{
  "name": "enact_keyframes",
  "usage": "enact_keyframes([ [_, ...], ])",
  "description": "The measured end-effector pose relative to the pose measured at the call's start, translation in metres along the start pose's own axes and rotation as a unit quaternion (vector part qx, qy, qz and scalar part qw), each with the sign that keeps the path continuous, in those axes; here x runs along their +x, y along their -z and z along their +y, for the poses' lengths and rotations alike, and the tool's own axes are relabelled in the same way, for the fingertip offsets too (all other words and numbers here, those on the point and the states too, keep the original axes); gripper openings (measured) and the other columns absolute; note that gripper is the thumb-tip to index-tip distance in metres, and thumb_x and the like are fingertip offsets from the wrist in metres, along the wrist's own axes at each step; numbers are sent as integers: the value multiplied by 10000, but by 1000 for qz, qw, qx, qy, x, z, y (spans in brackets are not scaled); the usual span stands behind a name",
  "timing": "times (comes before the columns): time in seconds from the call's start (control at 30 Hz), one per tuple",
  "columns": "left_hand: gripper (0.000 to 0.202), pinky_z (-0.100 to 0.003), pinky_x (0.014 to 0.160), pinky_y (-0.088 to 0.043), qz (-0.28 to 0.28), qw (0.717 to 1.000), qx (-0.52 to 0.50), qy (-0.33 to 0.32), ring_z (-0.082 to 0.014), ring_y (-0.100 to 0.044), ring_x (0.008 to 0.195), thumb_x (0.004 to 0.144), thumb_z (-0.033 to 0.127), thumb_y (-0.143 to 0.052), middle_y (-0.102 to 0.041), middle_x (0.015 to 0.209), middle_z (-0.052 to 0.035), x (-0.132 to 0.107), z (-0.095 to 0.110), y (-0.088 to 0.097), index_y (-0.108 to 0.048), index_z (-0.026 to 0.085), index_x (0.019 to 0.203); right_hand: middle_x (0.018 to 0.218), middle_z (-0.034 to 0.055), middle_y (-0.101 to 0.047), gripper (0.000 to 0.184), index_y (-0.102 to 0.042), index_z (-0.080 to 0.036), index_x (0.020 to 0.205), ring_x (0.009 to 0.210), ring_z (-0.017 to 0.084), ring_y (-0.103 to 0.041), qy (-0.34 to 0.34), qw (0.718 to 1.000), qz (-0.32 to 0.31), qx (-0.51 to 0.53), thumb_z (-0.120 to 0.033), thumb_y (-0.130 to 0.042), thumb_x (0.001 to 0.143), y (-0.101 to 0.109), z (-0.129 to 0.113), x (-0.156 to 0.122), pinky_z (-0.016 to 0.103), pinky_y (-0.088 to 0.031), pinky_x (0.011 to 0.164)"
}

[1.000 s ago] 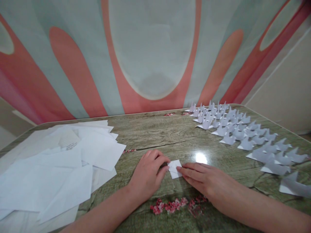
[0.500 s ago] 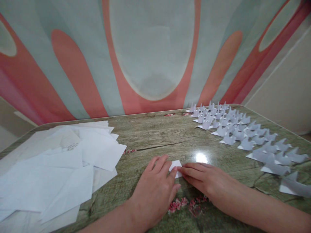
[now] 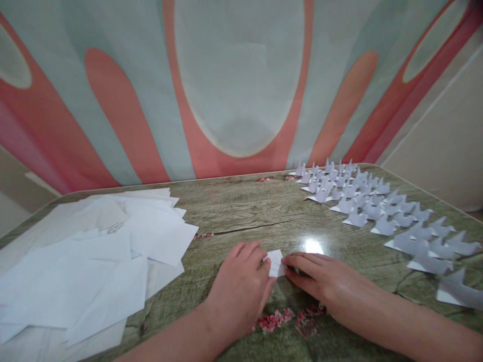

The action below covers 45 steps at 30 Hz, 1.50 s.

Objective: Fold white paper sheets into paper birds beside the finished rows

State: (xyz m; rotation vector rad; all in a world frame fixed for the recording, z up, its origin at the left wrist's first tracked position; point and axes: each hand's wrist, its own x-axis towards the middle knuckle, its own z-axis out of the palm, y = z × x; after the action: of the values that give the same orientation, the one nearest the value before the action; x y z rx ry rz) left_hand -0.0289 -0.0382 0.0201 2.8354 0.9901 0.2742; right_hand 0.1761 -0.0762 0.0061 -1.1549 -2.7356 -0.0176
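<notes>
A small folded white paper piece (image 3: 275, 261) lies on the wood-patterned table (image 3: 264, 211) near its front middle. My left hand (image 3: 241, 286) rests on the paper's left side, fingers curled and pressing its edge. My right hand (image 3: 320, 279) lies flat to the right, fingertips pinching the paper's right edge. Both hands hold the same piece against the table.
A loose heap of white paper sheets (image 3: 94, 256) covers the table's left side. Rows of several folded paper birds (image 3: 377, 206) stand at the right, running to the back edge. A pink and grey patterned wall (image 3: 237, 85) rises behind the table.
My left hand slid forward over the paper's left side and then curled its fingers at the edge. The right hand stayed almost still on the paper.
</notes>
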Motion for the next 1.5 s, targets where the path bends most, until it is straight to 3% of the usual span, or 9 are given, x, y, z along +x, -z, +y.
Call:
enact_keyframes([
  [0.1,166,-360,901,-368,20,995,-90,43,-195,-484,998,861,253,-493,-569,1024,-31,3,-7,-6,-558,199,1004,1076,117,-591,291,-588,-124,1087,964,215,-566,0,1000,8,-8,-68,-500,815,0,-1,0,353,-507,799],
  [0.23,324,-396,874,-365,62,985,-129,100,-229,-444,1014,766,346,-627,-525,1062,-42,7,-12,-14,-509,204,1033,1081,116,-599,285,-601,-132,1070,950,216,-572,-13,999,37,-2,-69,-504,810,-8,-1,-1,348,-509,785],
  [0.5,255,-366,814,-364,71,976,-168,117,-213,-453,927,729,311,-663,-520,945,-21,9,-15,-17,-520,201,910,1031,65,-619,253,-642,-194,932,888,198,-566,-70,985,120,106,-56,-479,796,-11,-7,3,365,-467,767],
  [0.7,262,-333,762,-372,68,963,-226,129,-198,-491,859,697,262,-691,-562,878,-1,9,-16,-20,-504,196,869,931,45,-590,75,-557,-195,806,845,173,-546,-152,949,148,231,-133,-565,766,-13,-7,7,322,-443,728],
  [0.83,299,-296,730,-389,69,939,-303,147,-169,-528,810,706,185,-674,-583,849,15,8,-16,-22,-484,203,937,836,30,-568,193,-488,-193,867,750,162,-530,-256,908,140,300,-183,-625,730,-20,-4,8,296,-441,651],
  [0.93,382,-282,753,-399,76,925,-346,137,-157,-546,823,710,166,-673,-593,856,24,8,-15,-23,-468,221,1028,813,15,-577,237,-492,-195,940,724,153,-531,-286,885,129,345,-205,-626,745,-22,-3,9,281,-434,639],
  [1.07,339,-263,756,-404,71,922,-364,113,-139,-551,818,736,162,-651,-600,859,27,8,-13,-21,-495,228,1029,730,-1,-590,41,-570,-202,827,689,146,-517,-242,903,115,336,-238,-576,810,-19,-2,10,275,-393,630],
  [1.33,30,-290,725,-374,99,952,-290,20,-155,-519,774,784,212,-616,-597,765,-4,10,-11,-15,-600,188,790,691,2,-587,97,-604,-187,772,682,137,-516,-148,938,171,265,-184,-537,842,-16,-1,11,275,-354,630],
  [1.5,86,-306,717,-359,133,961,-240,-17,-168,-511,790,780,108,-569,-604,765,-12,7,-12,-17,-594,190,793,706,8,-607,102,-612,-182,826,667,142,-497,-78,961,221,147,-127,-526,833,-14,0,10,302,-327,639],
])
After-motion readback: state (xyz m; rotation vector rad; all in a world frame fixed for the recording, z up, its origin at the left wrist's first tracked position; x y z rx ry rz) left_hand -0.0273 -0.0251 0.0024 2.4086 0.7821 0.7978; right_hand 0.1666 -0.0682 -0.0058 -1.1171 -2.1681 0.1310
